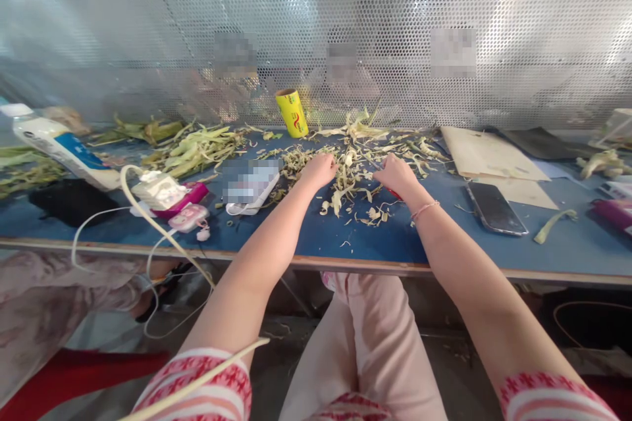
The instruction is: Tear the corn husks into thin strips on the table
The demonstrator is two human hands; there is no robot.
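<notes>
My left hand (320,171) is closed low over a heap of pale green and yellowish plant trimmings (343,177) on the blue table; whatever its fingers pinch is hidden. Across the heap, my right hand (396,177) is wrapped round a red-handled tool (394,193). A thin grey blade seems to point from it toward the left hand, but the tool's exact kind is too small to tell. Curled scraps lie between and below both hands.
A yellow cardboard tube (292,113) stands behind the heap. Leftward are cut stalks (202,151), a white power bank (254,187), a charger with cables (165,194) and a bottle (64,148). Rightward lie a phone (495,209) and cardboard (488,152). A perforated metal panel (316,20) rises behind.
</notes>
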